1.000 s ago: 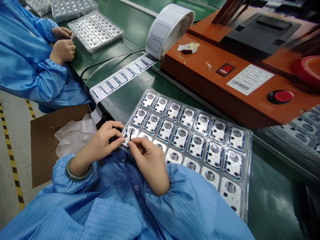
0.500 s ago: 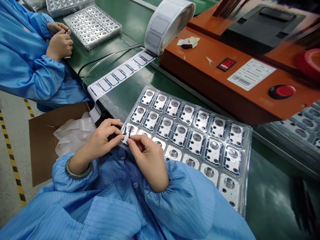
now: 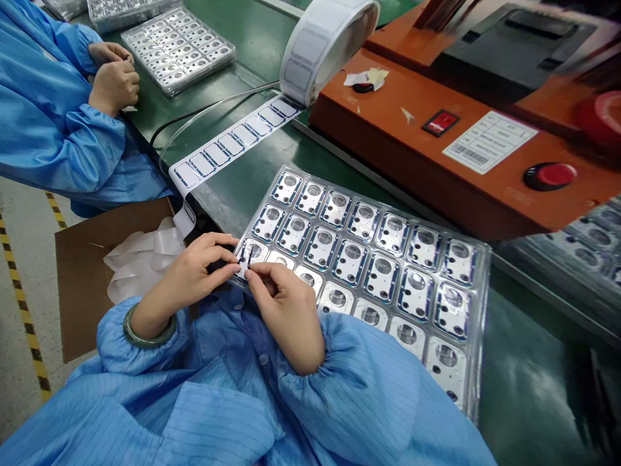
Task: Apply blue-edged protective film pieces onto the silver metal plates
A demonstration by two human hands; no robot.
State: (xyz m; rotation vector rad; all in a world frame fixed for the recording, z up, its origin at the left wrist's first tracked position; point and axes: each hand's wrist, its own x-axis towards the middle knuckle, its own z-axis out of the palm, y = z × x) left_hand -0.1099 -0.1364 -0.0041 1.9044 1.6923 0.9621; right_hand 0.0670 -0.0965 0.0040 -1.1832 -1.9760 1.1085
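Over the near left corner of a clear plastic tray of silver metal plates, my two hands meet at one plate. A thin dark strip, looking like one of the blue-edged adhesive frames, stands over that plate. My right hand pinches it between thumb and forefinger. On the strip's left side, my left hand has thumb and forefinger closed together at the plate's edge; its fingertips partly hide what they grip. Plates in the two far rows, such as one metal plate, carry blue edging; the near-row plates look plain.
A label roll trails a strip of blue-outlined frames over the table edge toward a cardboard box with crumpled backing. An orange machine stands behind the tray. At left, a co-worker's hands work beside another tray.
My hands stay at the same plate, the right shifting very slightly left with the dark strip. The co-worker's hands have moved a little.
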